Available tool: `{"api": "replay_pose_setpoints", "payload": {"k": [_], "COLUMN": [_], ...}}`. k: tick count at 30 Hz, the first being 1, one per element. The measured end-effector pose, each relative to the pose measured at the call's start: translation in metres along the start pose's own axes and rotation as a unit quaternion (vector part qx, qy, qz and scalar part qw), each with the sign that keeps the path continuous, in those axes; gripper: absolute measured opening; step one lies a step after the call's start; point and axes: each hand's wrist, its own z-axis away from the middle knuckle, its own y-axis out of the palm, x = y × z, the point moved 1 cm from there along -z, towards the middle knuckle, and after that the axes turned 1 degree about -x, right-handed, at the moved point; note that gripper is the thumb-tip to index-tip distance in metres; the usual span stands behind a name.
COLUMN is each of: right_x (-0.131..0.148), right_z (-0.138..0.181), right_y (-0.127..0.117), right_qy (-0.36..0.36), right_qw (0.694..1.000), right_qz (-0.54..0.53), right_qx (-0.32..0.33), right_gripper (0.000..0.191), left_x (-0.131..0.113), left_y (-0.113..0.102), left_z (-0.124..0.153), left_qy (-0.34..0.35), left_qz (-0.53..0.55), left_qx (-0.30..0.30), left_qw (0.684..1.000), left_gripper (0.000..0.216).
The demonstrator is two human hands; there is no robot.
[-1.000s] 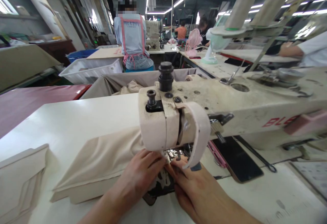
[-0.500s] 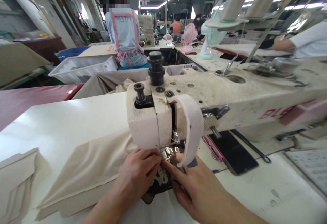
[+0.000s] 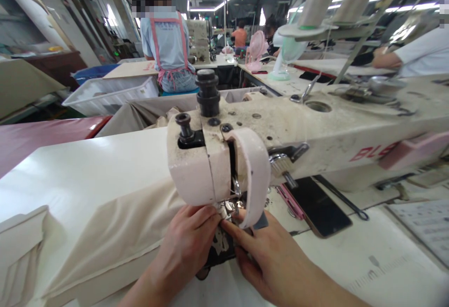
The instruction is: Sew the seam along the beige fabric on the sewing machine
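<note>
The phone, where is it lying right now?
In the head view the phone lies flat on the table under the sewing machine's arm, right of the needle and the right hand.

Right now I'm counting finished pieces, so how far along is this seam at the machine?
Done: a long stretch of beige fabric already lies out past the cream sewing machine head. In hand: the left hand and right hand pinch a small dark patterned piece under the needle area. Left: that piece is not yet through; how much remains is hidden by the hands.
</note>
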Motion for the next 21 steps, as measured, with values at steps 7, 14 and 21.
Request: {"api": "replay_pose_setpoints", "payload": {"k": [7,14,21], "right_x": [0.001,0.003,-0.002], "right_z": [0.0,0.0,0.001], "right_y": [0.0,-0.001,0.0], "right_qy": [0.005,0.003,-0.004], "right_qw": [1.0,1.0,1.0], "right_qz": [0.002,0.0,-0.021], "right_qx": [-0.001,-0.007,-0.011], "right_gripper": [0.057,0.059,0.055], "left_x": [0.001,-0.001,-0.007], "left_y": [0.001,0.0,-0.006], "left_z": [0.0,-0.001,-0.013], "left_qy": [-0.016,-0.012,-0.004], "left_qz": [-0.001,-0.005,-0.005], "left_qx": [0.0,-0.003,0.009], "left_qw": [1.0,1.0,1.0], "left_gripper": [0.026,0.031,0.039]}}
